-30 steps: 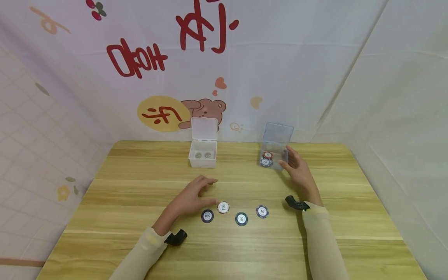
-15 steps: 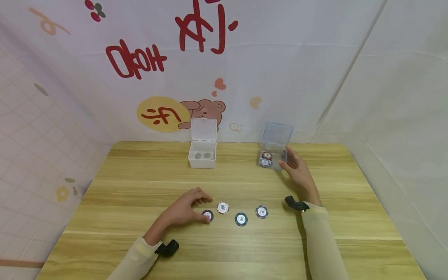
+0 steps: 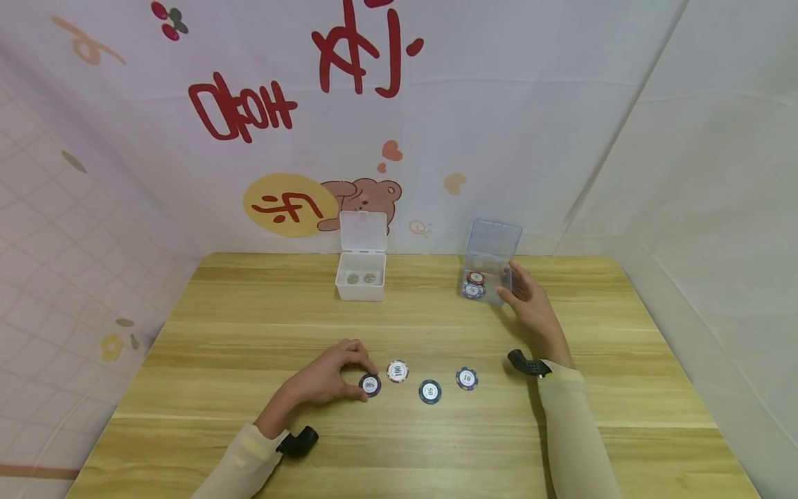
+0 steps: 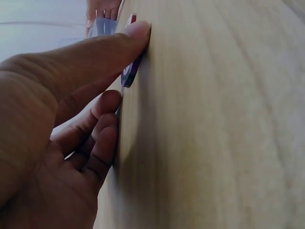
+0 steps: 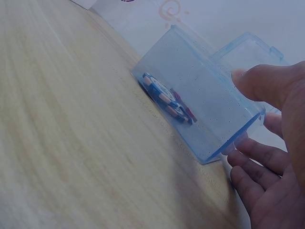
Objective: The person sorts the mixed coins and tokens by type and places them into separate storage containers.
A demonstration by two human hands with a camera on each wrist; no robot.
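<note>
My left hand [image 3: 360,378] pinches the dark 500 chip [image 3: 370,384] on the wooden table [image 3: 249,346]. In the left wrist view the thumb [image 4: 136,33] lies over the chip's edge [image 4: 128,76], with the fingers curled below it. My right hand [image 3: 514,285] rests with straight fingers against the right side of the open blue clear box [image 3: 492,242]. In the right wrist view the box [image 5: 205,90] holds a few chips [image 5: 164,98], and the thumb [image 5: 257,83] sits near its corner.
A red-and-white 100 chip [image 3: 397,371], a dark 50 chip [image 3: 429,391] and a dark 10 chip [image 3: 466,378] lie in a row to the right of the left hand. An open white box [image 3: 360,284] with two coins stands at the back.
My left hand has drawn back from the 100 chip towards me and closed its fingers on the 500 chip. The right hand has stayed by the blue box.
</note>
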